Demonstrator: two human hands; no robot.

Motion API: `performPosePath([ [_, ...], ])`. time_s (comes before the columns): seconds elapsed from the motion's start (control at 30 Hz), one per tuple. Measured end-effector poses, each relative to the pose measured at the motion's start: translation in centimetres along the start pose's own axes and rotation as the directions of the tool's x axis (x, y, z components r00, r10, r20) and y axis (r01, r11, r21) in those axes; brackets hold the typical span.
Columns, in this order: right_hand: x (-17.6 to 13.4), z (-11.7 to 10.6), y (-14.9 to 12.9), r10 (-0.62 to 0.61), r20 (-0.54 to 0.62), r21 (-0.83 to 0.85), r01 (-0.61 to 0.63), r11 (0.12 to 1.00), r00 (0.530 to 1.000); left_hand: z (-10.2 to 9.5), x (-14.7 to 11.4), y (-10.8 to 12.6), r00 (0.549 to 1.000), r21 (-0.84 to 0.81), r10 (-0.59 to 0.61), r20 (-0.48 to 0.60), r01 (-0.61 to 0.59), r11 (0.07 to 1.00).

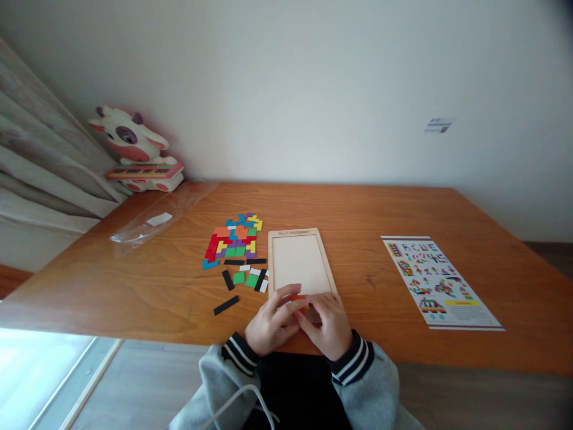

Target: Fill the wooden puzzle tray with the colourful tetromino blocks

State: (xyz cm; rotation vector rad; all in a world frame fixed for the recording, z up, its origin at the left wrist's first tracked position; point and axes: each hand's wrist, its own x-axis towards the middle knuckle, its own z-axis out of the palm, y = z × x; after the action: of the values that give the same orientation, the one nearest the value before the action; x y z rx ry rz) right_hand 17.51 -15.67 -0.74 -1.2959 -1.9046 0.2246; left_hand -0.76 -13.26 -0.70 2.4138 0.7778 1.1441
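Observation:
A wooden puzzle tray [299, 260] lies upright in front of me, its recessed middle bare above my fingers. My left hand [276, 319] and my right hand [327, 319] meet over its near end. Between their fingertips shows a red-orange puzzle piece [299, 298], mostly covered, with a bit of yellow beside it. Both hands are closed around this spot, thumbs and fingers nearly touching. Left of the tray, flat coloured puzzle pieces [235, 242] lie grouped together, with black strips [226, 305], green and white pieces loose below them.
A printed pattern sheet [441, 280] lies on the wooden table [358, 239] at the right. A clear plastic bag [143, 230] rests at the left, near a cow-shaped toy keyboard [143, 170]. Curtain and wall border the table.

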Motion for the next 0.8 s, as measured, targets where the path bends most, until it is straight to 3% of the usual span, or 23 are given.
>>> performPosePath([
  [0.2, 0.1, 0.1, 0.3, 0.016, -0.042, 0.057, -0.013, 0.998, 0.999, 0.0, 0.1, 0.0, 1.000, 0.021, -0.009, 0.022, 0.009, 1.000],
  [0.37, 0.2, -0.8, 1.3, 0.088, -0.148, 0.026, -0.085, 0.996, 0.985, 0.4, 0.2, -0.4, 0.993, 0.049, -0.107, -0.042, 0.109, 0.993],
  [0.57, -0.5, -1.6, 2.1, 0.048, -0.114, -0.062, -0.055, 0.997, 0.992, 0.2, 0.6, -0.2, 0.972, 0.083, -0.215, -0.098, 0.223, 0.971],
  [0.7, -1.4, -1.8, 1.9, 0.024, -0.085, -0.044, -0.028, 0.999, 0.996, -0.3, 0.3, 0.1, 0.979, 0.076, -0.185, -0.090, 0.192, 0.978],
  [0.8, -2.0, -2.0, 1.9, 0.045, -0.137, -0.018, -0.048, 0.999, 0.990, -0.5, 0.1, 0.0, 0.982, 0.075, -0.165, -0.089, 0.172, 0.982],
])
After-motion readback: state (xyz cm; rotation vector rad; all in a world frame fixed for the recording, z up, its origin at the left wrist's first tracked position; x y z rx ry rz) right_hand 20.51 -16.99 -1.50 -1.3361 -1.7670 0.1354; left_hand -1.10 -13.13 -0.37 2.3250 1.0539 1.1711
